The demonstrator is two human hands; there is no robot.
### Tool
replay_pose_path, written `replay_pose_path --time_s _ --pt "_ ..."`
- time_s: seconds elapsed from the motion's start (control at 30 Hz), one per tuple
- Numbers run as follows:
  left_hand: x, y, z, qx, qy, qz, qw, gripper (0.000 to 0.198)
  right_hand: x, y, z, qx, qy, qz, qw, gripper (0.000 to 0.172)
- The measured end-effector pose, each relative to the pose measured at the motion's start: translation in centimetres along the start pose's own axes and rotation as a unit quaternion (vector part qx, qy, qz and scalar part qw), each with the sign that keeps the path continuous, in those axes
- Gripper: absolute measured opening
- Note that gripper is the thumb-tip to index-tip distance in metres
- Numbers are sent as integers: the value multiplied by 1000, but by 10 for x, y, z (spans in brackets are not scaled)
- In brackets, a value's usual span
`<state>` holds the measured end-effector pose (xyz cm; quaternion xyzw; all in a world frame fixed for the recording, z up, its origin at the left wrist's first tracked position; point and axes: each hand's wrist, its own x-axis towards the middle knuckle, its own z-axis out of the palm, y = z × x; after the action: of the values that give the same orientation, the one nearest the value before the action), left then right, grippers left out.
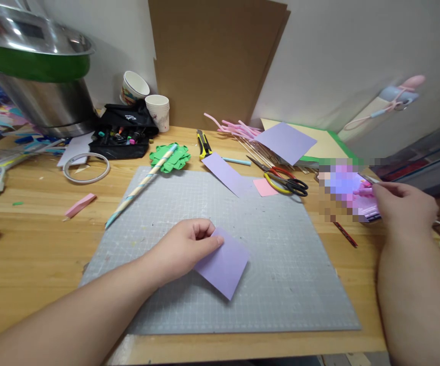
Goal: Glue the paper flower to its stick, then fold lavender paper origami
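Observation:
A purple square of paper [225,267] is pinched at its upper corner by my left hand [189,246], thumb on top, over the grey cutting mat [281,305]. My right hand [406,203] is at the far right with its fingers pinched together beside a blurred-out device with a lit screen [344,185]. A thin pale tip shows at those fingertips, but I cannot make out what it is. A purple paper strip [223,173] and a small pink piece of paper [264,187] lie on the mat's far edge. Scissors [286,183] lie near them.
A striped paper stick [139,188] lies across the mat's left corner with green folded paper [174,158]. Behind are a yellow utility knife [204,145], paper cups [157,112], a black pouch [122,132], and another purple sheet [286,143]. A tape roll [86,168] sits left.

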<state>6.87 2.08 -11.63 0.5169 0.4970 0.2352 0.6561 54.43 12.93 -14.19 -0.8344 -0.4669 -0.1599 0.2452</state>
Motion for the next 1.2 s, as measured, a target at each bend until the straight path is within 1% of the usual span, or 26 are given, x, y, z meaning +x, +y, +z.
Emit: replay_pose_path --time_s 0.1,0.23,0.37,0.7,0.87,1.07,1.2 --pt "0 0 0 -3 1 1 1000 25 -3 -6 -4 18 -21 70 997 40" --pt "-1 -1 0 -6 -2 -1 1000 25 -4 -10 -6 37 -49 99 993 43" --pt "0 -2 0 -10 -5 0 1000 24 -4 -8 -6 45 -62 107 991 48" --pt "-2 -1 0 -12 -3 -3 1000 24 -4 -13 -9 40 -72 127 988 45" --pt "-2 0 1 -21 -5 -7 1000 25 -4 -13 -9 38 -71 129 988 44" --pt "-2 1 1 -15 -5 -3 1000 25 -3 -13 -8 41 -71 120 989 48" --pt "-1 1 0 -21 -7 -3 1000 25 -3 -11 -7 44 -67 119 990 47"
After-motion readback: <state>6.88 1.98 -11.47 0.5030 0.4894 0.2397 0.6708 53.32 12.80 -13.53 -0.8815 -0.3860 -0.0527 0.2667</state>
